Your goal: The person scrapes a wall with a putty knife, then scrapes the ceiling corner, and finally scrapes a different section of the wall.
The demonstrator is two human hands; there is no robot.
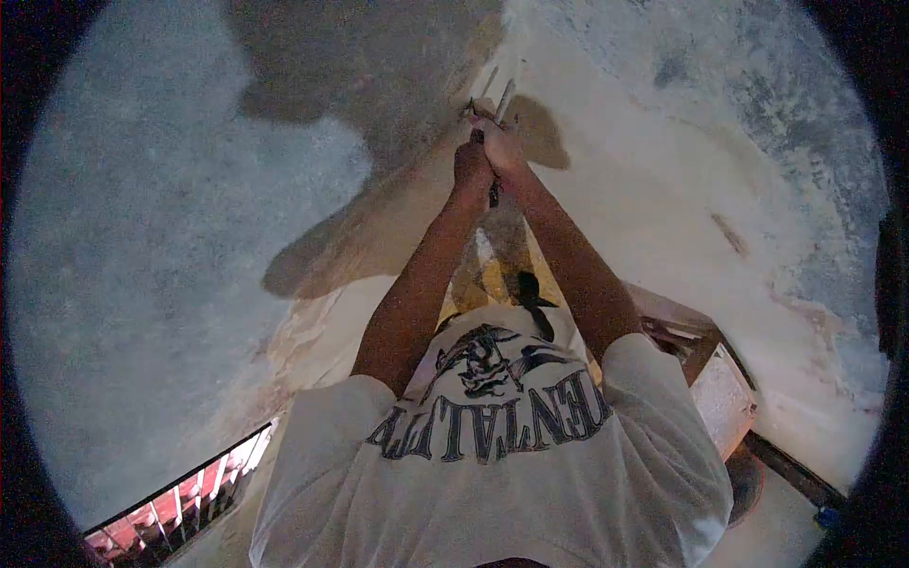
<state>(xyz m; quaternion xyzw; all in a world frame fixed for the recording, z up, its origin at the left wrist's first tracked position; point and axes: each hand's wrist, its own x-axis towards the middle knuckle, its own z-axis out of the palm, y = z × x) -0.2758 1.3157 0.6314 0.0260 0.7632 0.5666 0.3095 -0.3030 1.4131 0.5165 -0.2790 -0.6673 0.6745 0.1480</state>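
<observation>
Both my arms reach up to the plastered wall corner, where my hands meet. My left hand (472, 163) is closed, pressed against the other hand around a slim tool (507, 97). Just above and to the right, my right hand (502, 145) is also closed on it. The tool shows a thin pale strip above the fingers and a dark end below the hands; its exact kind cannot be made out. Around the hands the wall surface (606, 142) is smooth and cream coloured. My fingers hide most of the tool.
A rough blue-grey wall (170, 237) spreads to the left, with large dark shadows across it. A barred opening (185, 497) lies low on the left. At lower right stands a brown wooden box-like piece (724, 398), with a dark round object (746, 483) below it.
</observation>
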